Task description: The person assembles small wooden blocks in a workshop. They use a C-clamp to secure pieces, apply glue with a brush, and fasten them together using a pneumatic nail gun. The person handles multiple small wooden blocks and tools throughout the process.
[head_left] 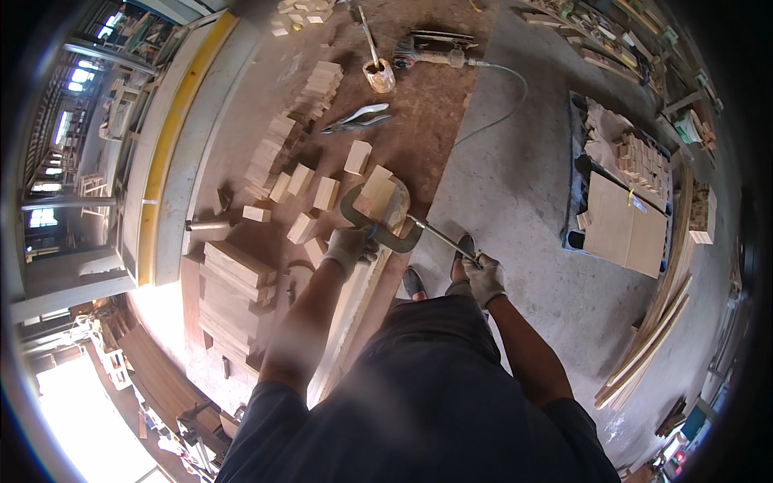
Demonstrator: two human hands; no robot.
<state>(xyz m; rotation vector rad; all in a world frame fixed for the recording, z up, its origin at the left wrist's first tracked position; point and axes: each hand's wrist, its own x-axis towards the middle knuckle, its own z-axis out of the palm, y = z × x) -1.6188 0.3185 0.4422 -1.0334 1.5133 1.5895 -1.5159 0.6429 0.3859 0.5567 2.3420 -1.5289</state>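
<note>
My left hand (pixel 350 248), in a pale work glove, is closed on the frame of a dark metal C-clamp (pixel 403 241) at the edge of a brown work table. My gloved right hand (pixel 485 279) grips the far end of the clamp's long screw, out to the right past the edge. Inside the clamp's curve lies a pale wooden block (pixel 375 193), beside a rounded light piece (pixel 399 205). Whether the clamp bears tightly on the block, I cannot tell. Loose wooden blocks (pixel 325 193) lie just beyond my left hand.
On the table (pixel 427 121) are pliers (pixel 358 118), a glue pot (pixel 378 78) with a stick, a corded power tool (pixel 431 51) and stacked blocks (pixel 274 153). Larger wooden blocks (pixel 237 282) sit left. A pallet with cardboard (pixel 616 221) and long boards (pixel 652 346) lie on the floor.
</note>
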